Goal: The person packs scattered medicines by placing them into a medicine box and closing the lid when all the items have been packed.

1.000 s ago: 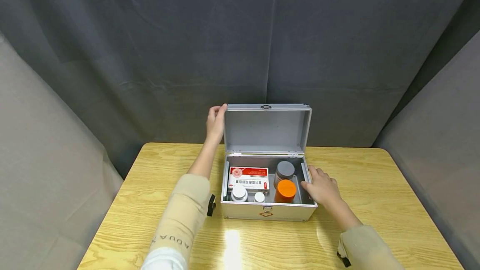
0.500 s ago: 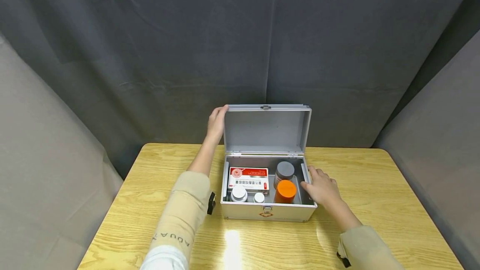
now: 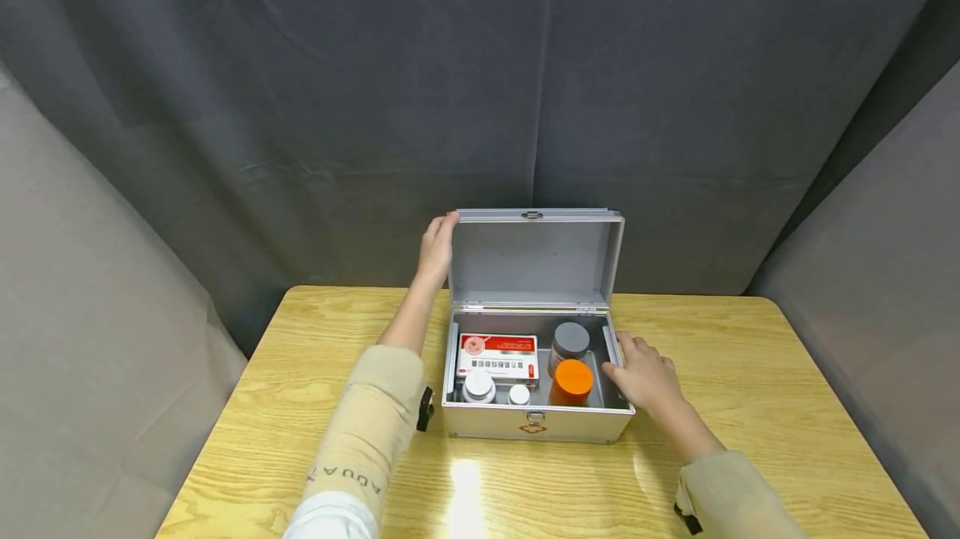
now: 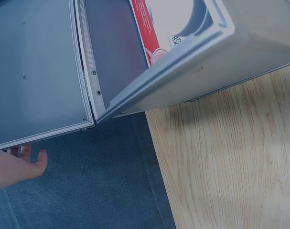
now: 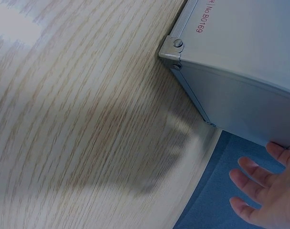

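An aluminium medicine case (image 3: 487,422) stands on the table, its lid (image 3: 532,264) raised upright. My left hand (image 3: 435,247) rests on the lid's upper left corner. In the left wrist view its relaxed fingers (image 4: 41,160) show at the lid's edge, partly hidden behind it. At the case's right wall is my right hand (image 3: 651,374), thumb at the rim; its loosely spread fingers (image 5: 252,186) show beside that wall in the right wrist view. Inside are a red and white medicine box (image 3: 497,356), a grey-capped bottle (image 3: 570,341), an orange-capped bottle (image 3: 572,381) and two white-capped bottles (image 3: 478,386).
The wooden table (image 3: 315,339) extends to both sides of the case. A dark grey curtain (image 3: 375,106) hangs behind it, with pale grey panels (image 3: 90,339) left and right. A metal latch (image 3: 535,417) sits on the case's front.
My left fingers have drawn closer together at the lid's corner, and that hand has shifted slightly right. The right hand, the lid and the case's contents stay in place.
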